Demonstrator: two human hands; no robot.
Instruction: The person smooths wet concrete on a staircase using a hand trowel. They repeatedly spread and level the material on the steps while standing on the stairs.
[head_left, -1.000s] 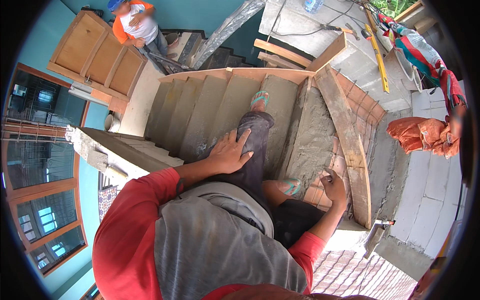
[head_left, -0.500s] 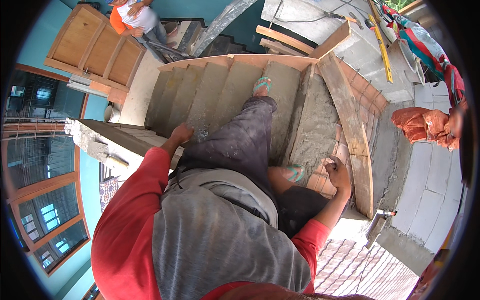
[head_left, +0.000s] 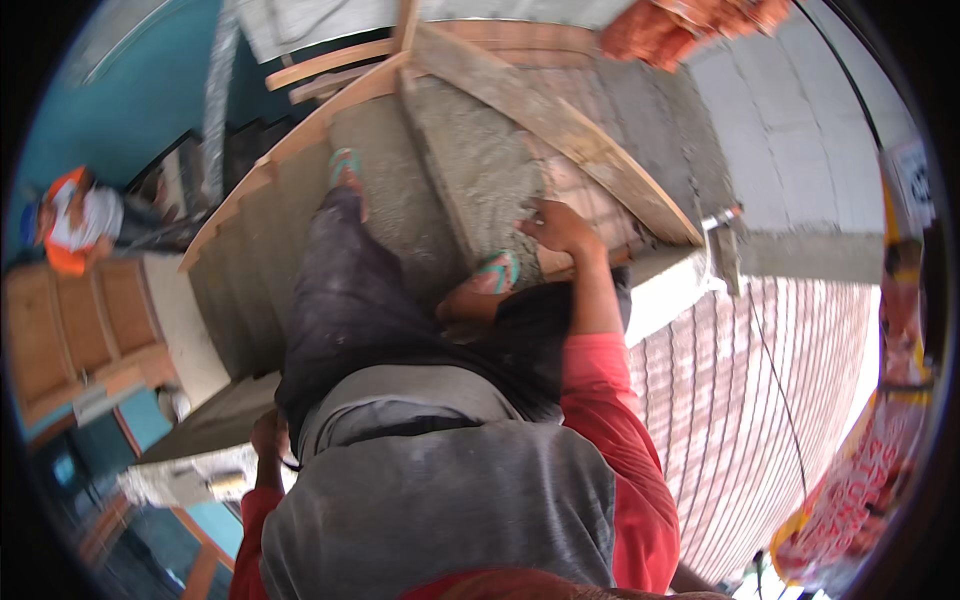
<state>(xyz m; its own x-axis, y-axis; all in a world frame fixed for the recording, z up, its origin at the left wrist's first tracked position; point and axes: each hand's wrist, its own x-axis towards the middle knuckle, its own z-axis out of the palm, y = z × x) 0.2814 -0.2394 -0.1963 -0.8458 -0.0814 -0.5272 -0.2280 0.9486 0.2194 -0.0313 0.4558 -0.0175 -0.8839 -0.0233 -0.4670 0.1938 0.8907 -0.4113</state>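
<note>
My right hand (head_left: 554, 228) is held low over the freshly cemented step (head_left: 475, 160), near the slanting wooden plank (head_left: 570, 145) and exposed bricks. Its fingers are loosely bent and apart, with nothing visible in them. My left hand (head_left: 268, 435) hangs by my left hip beside the low cement-rendered wall (head_left: 200, 430), blurred and partly hidden by my body. My feet in turquoise sandals (head_left: 497, 272) stand on two different cement steps, the left one higher in the picture beside the wooden edge board (head_left: 300, 135).
Lower steps (head_left: 225, 300) descend on the left, where another person (head_left: 85, 220) is beside a wooden panel (head_left: 80, 330) and dark stairs. An orange sack (head_left: 680, 30) lies at the top right, near a block wall (head_left: 780, 140). A wire-crossed tiled surface (head_left: 740, 380) fills the lower right.
The view has swung sharply to the right, shifting the stairs and the other person. My left hand has left my left thigh and dropped beside my hip; my right hand has stretched out slightly.
</note>
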